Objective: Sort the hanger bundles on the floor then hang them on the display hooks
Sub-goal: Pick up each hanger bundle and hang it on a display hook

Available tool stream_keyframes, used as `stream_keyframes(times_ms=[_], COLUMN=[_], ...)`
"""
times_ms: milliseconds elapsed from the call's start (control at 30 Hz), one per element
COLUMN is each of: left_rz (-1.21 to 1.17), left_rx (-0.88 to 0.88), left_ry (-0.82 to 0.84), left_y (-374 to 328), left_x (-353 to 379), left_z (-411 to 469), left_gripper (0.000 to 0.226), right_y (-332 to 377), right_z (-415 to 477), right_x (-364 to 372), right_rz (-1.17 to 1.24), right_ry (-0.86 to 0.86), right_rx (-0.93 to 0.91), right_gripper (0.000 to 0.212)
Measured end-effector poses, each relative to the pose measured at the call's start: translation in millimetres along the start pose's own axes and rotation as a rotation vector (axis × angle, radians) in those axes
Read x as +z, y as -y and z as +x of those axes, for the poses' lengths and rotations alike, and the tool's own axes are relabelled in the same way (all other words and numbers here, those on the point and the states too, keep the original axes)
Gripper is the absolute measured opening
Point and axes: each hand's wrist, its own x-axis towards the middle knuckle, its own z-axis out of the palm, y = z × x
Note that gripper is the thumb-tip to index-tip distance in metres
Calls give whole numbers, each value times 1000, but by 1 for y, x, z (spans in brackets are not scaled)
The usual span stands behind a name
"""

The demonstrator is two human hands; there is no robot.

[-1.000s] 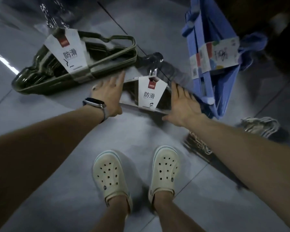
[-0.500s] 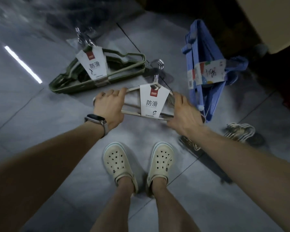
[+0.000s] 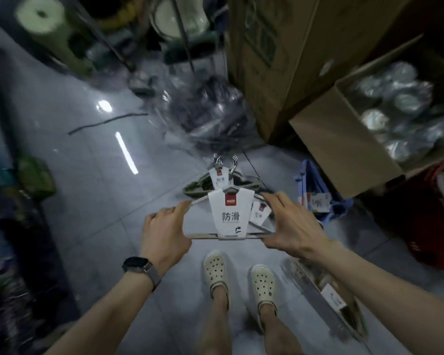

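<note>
Left hand (image 3: 164,234) and right hand (image 3: 292,226): each grip curled round one end of the white hanger bundle (image 3: 230,213), which is held level above the floor (image 3: 87,188), over the person's feet. Green hanger bundle (image 3: 198,186) and blue hanger bundle (image 3: 301,178) lie on the floor beyond. Open cardboard box (image 3: 344,155) at right holds shiny plastic-wrapped round items (image 3: 400,98). Clear plastic bag (image 3: 208,108) holds something dark, too blurred to name.

Dim, bluish; glare streaks on glossy floor (image 3: 87,180); edges blurred, fisheye-warped; centre sharp
</note>
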Motion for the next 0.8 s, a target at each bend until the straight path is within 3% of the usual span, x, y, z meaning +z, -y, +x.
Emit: stream_keyframes(times_ms=[333,567,667,733,800], left_rz=[-10,-137,-394,-690,-1034], left_rx=[-194,-550,-670,-737,-674], left_ry=[-414,-1171,-1409,-1441,-1408], left_y=[1,29,35,48,67], left_x=[-210,-299,-321,-329,-338], left_z=[-201,-348,-400,-425,-449], left_gripper=[88,82,83,82,79], right_y=[162,327,405,459,509], right_z=[-66,-99,-120,-138,-158], right_x=[-205,-263,-258,-246,-227], right_rz=[-84,91,196,282,373], right_ry=[-9,-143,-156,-127,-97], right_rx=[-536,-835,-963,-1040,-1113], right_gripper=[113,113,113,112,104])
